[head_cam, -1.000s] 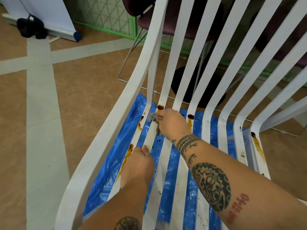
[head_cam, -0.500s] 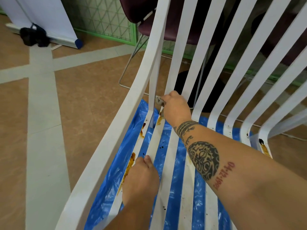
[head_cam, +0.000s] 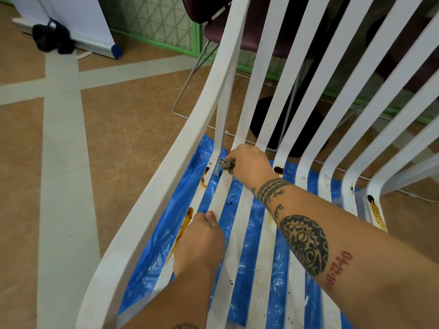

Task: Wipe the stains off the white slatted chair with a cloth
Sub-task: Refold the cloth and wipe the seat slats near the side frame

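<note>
White slatted plastic chair [head_cam: 164, 186] fills the view from close above. It stands on a blue crinkled plastic sheet [head_cam: 161, 233] spread over a tan tiled floor [head_cam: 130, 115].

Right hand [head_cam: 249, 165]: at the bend where seat meets backrest, on the second slat in from the left. Its fingers are clenched round a small grey crumpled cloth [head_cam: 226, 163], which is pressed against the slat. The forearm crosses the seat from the lower right.

Left hand [head_cam: 199, 245]: lower down on the left seat slats. The back of the hand faces up, with the thumb lying along a slat. The fingers fold down round the slat edge, tips out of sight.

Stains:
- An orange-brown streak [head_cam: 184, 224] runs along the outermost left slat, just beside the left hand.
- A smaller dark-brown blotch [head_cam: 204, 176] sits higher on the same slat, near the cloth.
- A dark patch [head_cam: 278, 169] marks the bend just right of the right wrist.
- A long rusty smear [head_cam: 376, 212] lies on the far-right slat.
- Fine dark specks dot the middle slats.

Behind the backrest are a maroon padded chair [head_cam: 261, 32] and a green mesh panel [head_cam: 152, 20].
</note>
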`<state>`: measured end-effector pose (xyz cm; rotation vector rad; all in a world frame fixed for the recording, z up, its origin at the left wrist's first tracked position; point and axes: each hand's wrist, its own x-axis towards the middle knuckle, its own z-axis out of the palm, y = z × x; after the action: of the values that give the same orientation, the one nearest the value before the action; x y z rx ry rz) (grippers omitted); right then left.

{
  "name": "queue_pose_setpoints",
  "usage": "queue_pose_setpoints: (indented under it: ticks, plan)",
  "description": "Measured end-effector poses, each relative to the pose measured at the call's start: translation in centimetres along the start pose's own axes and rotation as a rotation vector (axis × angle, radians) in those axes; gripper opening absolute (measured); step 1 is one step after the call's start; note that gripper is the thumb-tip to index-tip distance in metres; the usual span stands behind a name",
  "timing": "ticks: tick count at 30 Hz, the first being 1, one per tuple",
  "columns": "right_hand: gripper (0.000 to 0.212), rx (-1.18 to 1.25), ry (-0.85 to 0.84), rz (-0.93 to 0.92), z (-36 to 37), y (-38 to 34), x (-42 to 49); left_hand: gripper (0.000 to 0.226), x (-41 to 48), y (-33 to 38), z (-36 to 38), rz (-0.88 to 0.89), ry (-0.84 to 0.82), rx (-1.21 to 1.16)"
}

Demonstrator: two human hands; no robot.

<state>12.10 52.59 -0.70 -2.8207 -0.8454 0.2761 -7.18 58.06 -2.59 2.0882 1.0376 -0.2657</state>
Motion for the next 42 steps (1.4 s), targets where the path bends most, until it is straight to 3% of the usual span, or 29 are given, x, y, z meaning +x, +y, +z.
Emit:
queue_pose_setpoints:
  ticks: [5, 10, 16, 19, 22, 26, 28, 31, 35, 42]
  plan:
    - [0.036, 0.053, -0.025, -0.007, 0.5, -0.8, -1.4, 0.04, -0.1, 0.4, -0.2, 0.024, -0.004, 0.024]
    - [0.034, 0.306, -0.172, 0.028, -0.6, 0.6, -2.0, 0.034, -0.3, 0.5, -0.5, 0.062, -0.006, 0.043]
    - [0.037, 1.588, -0.053, 0.501, -2.9, 0.8, -3.8, 0.042, -0.4, 0.1, 0.1, 0.034, 0.074, -0.148]
    - [0.037, 1.82, -0.062, 0.633, -2.5, -0.8, -5.4, 0.041, -1.1, 0.0, -0.2, 0.063, 0.1, -0.249]
    - [0.032, 1.572, -0.035, 0.661, -0.6, -2.3, -6.5, 0.037, -1.4, 0.1, -0.4, 0.091, 0.099, -0.257]
    - [0.032, 0.707, 0.16, 0.387, 1.6, -2.8, -8.2, 0.024, -1.4, 0.2, -0.5, 0.089, 0.074, -0.183]
    - [0.039, 0.463, 0.137, 0.241, 1.7, -2.6, -9.1, 0.021, -1.3, 0.1, -0.4, 0.082, 0.069, -0.172]
    - [0.04, 0.266, 0.012, 0.067, 0.9, -2.9, -10.1, 0.012, -1.2, 0.1, -0.3, 0.061, 0.064, -0.21]
    - [0.045, 0.04, -0.065, -0.039, 0.1, -3.9, -9.9, 0.027, -1.2, 0.1, -0.5, 0.029, 0.038, -0.271]
    - [0.042, 0.046, -0.01, -0.031, 1.5, -3.2, -6.7, 0.045, -1.2, -0.2, -0.4, -0.027, 0.036, -0.313]
